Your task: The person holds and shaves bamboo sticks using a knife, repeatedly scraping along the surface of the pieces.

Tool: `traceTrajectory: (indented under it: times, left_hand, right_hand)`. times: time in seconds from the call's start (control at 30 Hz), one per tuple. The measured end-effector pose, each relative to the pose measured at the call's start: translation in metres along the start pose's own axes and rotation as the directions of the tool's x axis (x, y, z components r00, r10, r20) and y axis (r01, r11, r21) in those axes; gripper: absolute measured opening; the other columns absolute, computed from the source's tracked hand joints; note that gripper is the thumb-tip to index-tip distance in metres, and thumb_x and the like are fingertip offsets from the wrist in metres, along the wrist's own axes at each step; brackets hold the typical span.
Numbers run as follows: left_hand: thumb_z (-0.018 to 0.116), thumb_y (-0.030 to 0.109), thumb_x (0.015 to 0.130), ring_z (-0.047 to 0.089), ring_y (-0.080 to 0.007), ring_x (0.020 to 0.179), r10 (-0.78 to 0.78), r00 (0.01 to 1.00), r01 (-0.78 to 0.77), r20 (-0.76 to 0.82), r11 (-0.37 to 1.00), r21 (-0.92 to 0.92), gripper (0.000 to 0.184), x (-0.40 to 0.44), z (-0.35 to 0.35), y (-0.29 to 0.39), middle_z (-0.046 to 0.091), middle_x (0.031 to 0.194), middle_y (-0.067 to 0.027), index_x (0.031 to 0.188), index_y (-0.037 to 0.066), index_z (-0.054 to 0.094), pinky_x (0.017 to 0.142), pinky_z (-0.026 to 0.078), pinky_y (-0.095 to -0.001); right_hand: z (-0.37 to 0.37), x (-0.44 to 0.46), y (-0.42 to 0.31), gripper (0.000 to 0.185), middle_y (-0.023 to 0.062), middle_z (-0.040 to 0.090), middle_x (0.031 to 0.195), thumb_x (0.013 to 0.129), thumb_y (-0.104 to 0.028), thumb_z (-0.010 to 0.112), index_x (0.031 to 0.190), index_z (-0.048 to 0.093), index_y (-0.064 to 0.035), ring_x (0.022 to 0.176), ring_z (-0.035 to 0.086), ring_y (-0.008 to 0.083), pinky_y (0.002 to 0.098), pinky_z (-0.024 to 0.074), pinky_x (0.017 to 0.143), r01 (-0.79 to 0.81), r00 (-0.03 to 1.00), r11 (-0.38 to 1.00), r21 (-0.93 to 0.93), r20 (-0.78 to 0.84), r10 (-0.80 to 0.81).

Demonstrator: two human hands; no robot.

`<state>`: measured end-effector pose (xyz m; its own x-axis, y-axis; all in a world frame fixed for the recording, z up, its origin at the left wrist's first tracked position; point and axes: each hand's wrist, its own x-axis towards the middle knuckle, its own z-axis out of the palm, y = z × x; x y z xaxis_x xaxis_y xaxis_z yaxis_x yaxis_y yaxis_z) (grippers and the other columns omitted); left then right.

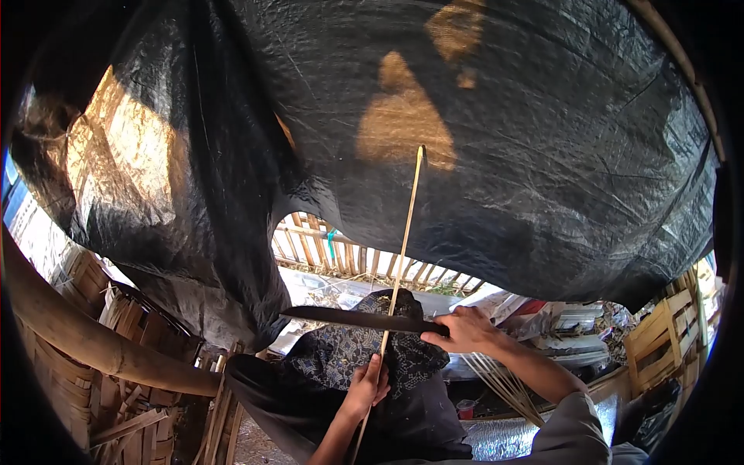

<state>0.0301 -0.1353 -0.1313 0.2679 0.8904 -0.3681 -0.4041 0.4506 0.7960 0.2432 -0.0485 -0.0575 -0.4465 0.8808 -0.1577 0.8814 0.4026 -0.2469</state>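
Note:
A long, thin pale strip [406, 232] stands nearly upright in front of me, its top end leaning slightly right. My left hand [367, 386] is closed round its lower part. My right hand [463, 329] grips the handle of a dark long-bladed knife [349, 316], whose blade points left. The blade crosses the strip a little above my left hand; whether the two touch is hard to tell. Under both lies a dark patterned cloth [325, 353] over my lap.
A black plastic sheet [542, 170] hangs across the front. A thick bamboo pole [116, 353] and woven panels are at the left. Several thin strips [504, 385] lie beside my right forearm, near a small red cup [466, 408]. A wooden crate [659, 341] stands at the right.

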Motion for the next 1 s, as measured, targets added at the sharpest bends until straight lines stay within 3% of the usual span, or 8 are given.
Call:
traceTrajectory:
  times: [0.43,0.53,0.6,0.67,0.73,0.87,0.97,1.0]
  left_hand:
    - [0.036,0.046,0.095,0.022,-0.0084,0.032,-0.003,1.0,0.003,-0.012,1.0,-0.002,0.048,0.002,0.001,-0.002,0.029,0.044,0.0014,0.067,0.007,0.04,0.031,0.021,-0.0228]
    - [0.035,0.044,0.096,0.032,-0.01,0.032,-0.014,0.999,0.017,-0.038,0.997,0.071,0.052,0.005,0.0,-0.011,0.035,0.043,-0.0002,0.06,0.007,0.04,0.034,0.029,-0.0247]
    - [0.035,0.044,0.096,0.046,-0.0156,0.039,0.301,0.93,-0.167,-0.21,0.856,0.489,0.055,0.012,-0.001,-0.035,0.043,0.046,-0.0059,0.064,0.001,0.047,0.04,0.036,-0.0314]
    - [0.035,0.043,0.096,0.054,-0.0192,0.048,0.303,0.926,-0.127,-0.224,0.811,0.571,0.054,0.008,-0.004,-0.031,0.047,0.049,-0.0104,0.07,-0.002,0.051,0.047,0.04,-0.0363]
    - [0.036,0.043,0.096,0.052,-0.0198,0.048,0.366,0.909,-0.18,-0.201,0.778,0.602,0.054,0.005,-0.007,-0.035,0.046,0.05,-0.012,0.069,-0.002,0.05,0.047,0.039,-0.0359]
    - [0.036,0.042,0.096,0.05,-0.0157,0.047,0.318,0.924,-0.154,-0.213,0.818,0.554,0.053,0.005,-0.01,-0.038,0.046,0.05,-0.0082,0.069,-0.001,0.051,0.046,0.039,-0.0331]
    - [0.037,0.042,0.096,0.047,-0.0106,0.046,0.187,0.962,-0.111,-0.199,0.933,0.343,0.051,0.004,-0.005,-0.035,0.044,0.049,-0.0028,0.067,0.002,0.049,0.043,0.038,-0.0297]
    - [0.038,0.043,0.095,0.038,-0.0078,0.043,0.154,0.972,-0.104,-0.178,0.959,0.265,0.047,0.002,0.0,-0.03,0.036,0.05,0.0008,0.066,0.006,0.044,0.041,0.033,-0.0263]
  right_hand:
    - [0.006,-0.005,-0.009,0.063,0.0126,0.057,0.05,0.077,-0.07,0.046,0.078,0.068,-0.0107,0.053,0.062,0.0292,0.0396,0.0503,0.052,0.191,0.979,0.972,-0.137,-0.051,-0.199]
    - [0.007,0.004,0.002,0.065,0.009,0.053,0.045,0.074,-0.074,0.044,0.073,0.067,-0.0138,0.045,0.059,0.0243,0.0342,0.046,0.044,0.226,0.962,0.935,-0.272,-0.087,-0.258]
    - [0.015,0.018,0.02,0.066,0.0092,0.055,0.05,0.073,-0.075,0.044,0.073,0.067,-0.0137,0.048,0.059,0.0252,0.0357,0.0465,0.047,0.264,0.95,0.922,-0.284,-0.086,-0.299]
    - [0.017,0.031,0.042,0.063,0.0095,0.057,0.054,0.076,-0.071,0.046,0.077,0.069,-0.0115,0.051,0.06,0.0272,0.0391,0.0488,0.053,0.191,0.941,0.968,-0.161,-0.25,-0.227]
    - [0.002,0.046,0.056,0.061,0.0118,0.06,0.057,0.08,-0.064,0.048,0.08,0.069,-0.0075,0.056,0.062,0.0293,0.0422,0.0497,0.057,-0.119,0.967,0.982,0.144,-0.207,0.147]
    - [-0.013,0.048,0.05,0.055,0.0168,0.062,0.062,0.087,-0.054,0.045,0.08,0.069,-0.0044,0.062,0.064,0.0315,0.0423,0.0476,0.054,-0.228,0.927,0.937,0.266,-0.235,0.292]
    - [0.0,0.033,0.037,0.054,0.0116,0.059,0.056,0.085,-0.058,0.046,0.083,0.069,-0.0093,0.055,0.063,0.0254,0.0384,0.0477,0.051,-0.149,0.989,0.965,0.217,0.045,0.143]
    - [0.008,0.023,0.028,0.059,0.0103,0.055,0.05,0.081,-0.065,0.045,0.079,0.068,-0.0104,0.048,0.059,0.0235,0.0398,0.0463,0.047,0.086,0.985,0.993,0.08,-0.16,-0.072]
